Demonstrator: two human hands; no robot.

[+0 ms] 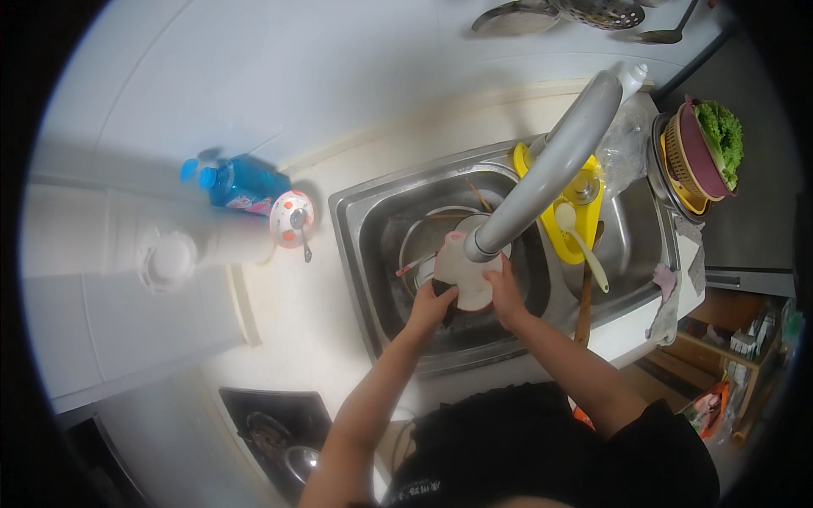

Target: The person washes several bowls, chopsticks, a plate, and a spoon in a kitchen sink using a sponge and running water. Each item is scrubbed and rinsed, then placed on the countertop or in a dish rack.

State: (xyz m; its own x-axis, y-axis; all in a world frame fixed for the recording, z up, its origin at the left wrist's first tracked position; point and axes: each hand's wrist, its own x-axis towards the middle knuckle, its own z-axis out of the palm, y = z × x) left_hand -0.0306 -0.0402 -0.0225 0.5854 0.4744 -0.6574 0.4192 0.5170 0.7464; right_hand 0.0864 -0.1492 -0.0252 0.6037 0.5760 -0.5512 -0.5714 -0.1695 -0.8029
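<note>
Both hands are over the left basin of a stainless steel double sink. Under the tap's mouth, my right hand grips the right side of a white, pink-rimmed dish, which is tilted. My left hand is at the dish's lower left, with a dark scrubbing pad between its fingers and the dish. Beneath the hands, a round metal pan and other dishes lie in the basin, partly hidden. A pink-ended utensil lies to their left.
A thick grey faucet arches over the sink. A yellow tray with a pale spoon bridges the basins. Left stand a blue detergent bottle and a patterned bowl. Stacked baskets with lettuce stand right.
</note>
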